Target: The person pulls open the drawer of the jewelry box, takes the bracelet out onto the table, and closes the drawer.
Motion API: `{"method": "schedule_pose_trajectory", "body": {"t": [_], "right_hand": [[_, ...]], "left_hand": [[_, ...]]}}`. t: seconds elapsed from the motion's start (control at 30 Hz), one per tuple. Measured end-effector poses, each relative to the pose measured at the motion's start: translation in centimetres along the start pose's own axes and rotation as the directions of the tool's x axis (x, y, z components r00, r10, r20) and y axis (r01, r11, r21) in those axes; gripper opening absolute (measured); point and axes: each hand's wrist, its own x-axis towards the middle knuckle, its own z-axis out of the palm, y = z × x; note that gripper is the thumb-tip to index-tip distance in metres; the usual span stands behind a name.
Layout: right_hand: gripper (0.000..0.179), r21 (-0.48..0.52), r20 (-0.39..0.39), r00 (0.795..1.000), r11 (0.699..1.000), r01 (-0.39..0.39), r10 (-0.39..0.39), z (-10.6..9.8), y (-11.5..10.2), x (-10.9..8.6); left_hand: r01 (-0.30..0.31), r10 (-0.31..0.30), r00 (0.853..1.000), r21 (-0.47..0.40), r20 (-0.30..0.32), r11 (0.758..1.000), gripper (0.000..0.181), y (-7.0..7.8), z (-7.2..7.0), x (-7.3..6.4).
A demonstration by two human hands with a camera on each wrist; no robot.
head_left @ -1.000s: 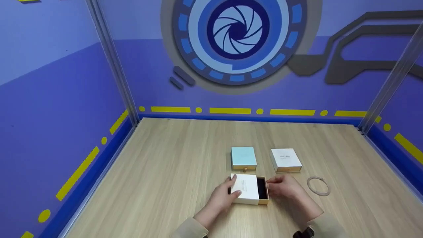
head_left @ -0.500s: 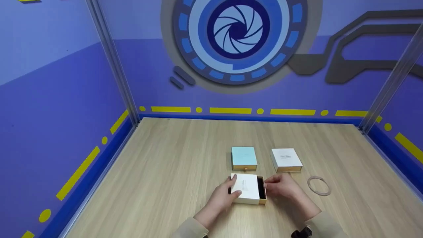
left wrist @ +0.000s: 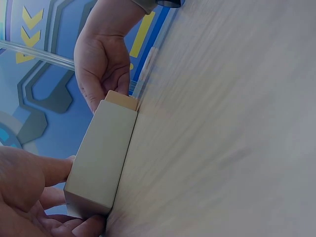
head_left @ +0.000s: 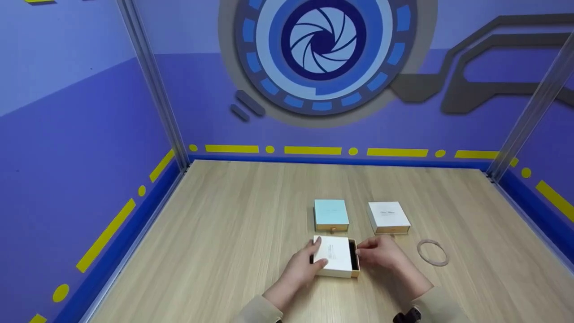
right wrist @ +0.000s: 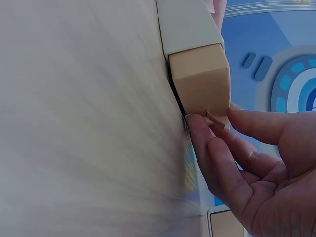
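In the head view a white drawer box (head_left: 334, 253) with printed lettering lies on the table. Its tan drawer (right wrist: 200, 81) sticks out a little on the right, showing a strip of dark lining. My left hand (head_left: 302, 264) grips the white sleeve from the left, thumb on its near side and fingers around the far side and end. At the drawer's outer end, my right hand (head_left: 381, 252) holds the drawer front between thumb and fingers, as the right wrist view shows. A small pull tab (right wrist: 215, 119) hangs between those fingers.
Behind the held box stands a light-blue drawer box (head_left: 331, 213), with another white box (head_left: 388, 216) to its right. A pale ring-shaped bangle (head_left: 432, 252) lies right of my right hand. Purple-blue panels (head_left: 269, 130) wall the wooden table (head_left: 233, 215) at the back and sides.
The drawer has slid left into the white sleeve, so less of its dark lining shows. My right hand has moved left with it; my left hand has stayed in place.
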Motion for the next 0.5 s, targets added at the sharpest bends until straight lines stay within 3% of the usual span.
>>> {"method": "schedule_pose_trajectory", "body": {"t": [0.33,0.5], "right_hand": [[0.025,0.038,0.0,0.999,0.998,-0.046,0.046,0.53,-0.33,0.14],[0.026,0.049,0.004,1.0,0.999,-0.018,0.018,0.73,-0.36,0.19]], "left_hand": [[-0.027,0.027,1.0,-0.003,0.009,1.0,0.067,0.0,-0.14,-0.15],[-0.016,0.016,1.0,-0.004,0.006,1.0,0.066,0.03,-0.1,-0.2]]}}
